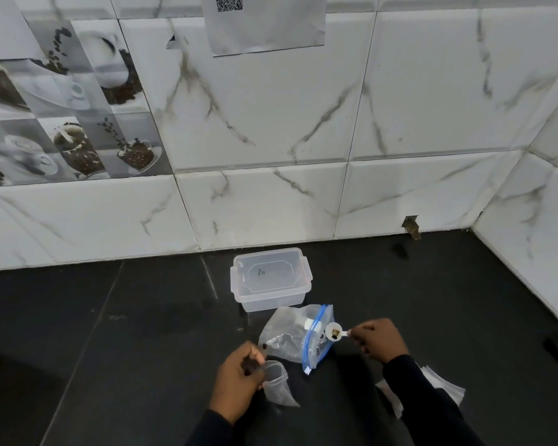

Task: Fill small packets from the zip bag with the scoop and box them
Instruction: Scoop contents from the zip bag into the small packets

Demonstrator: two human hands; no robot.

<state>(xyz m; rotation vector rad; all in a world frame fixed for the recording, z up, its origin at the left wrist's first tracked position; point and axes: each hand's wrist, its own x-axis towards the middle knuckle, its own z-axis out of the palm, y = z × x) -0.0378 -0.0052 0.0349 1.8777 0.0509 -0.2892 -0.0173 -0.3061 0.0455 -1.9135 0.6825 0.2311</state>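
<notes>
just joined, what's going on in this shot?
A person is mid-way through filling a packet. The right hand pinches a white scoop holding a few dark bits, by the blue-zipped mouth of the zip bag lying on the black counter. The left hand holds a clear packet nearby. The clear box behind has its lid on.

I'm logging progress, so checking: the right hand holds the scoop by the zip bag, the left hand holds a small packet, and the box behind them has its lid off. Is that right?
Not quite. The head view shows the box with its lid on. The rest stands: the right hand holds the scoop by the zip bag, and the left hand holds a small packet.
</notes>
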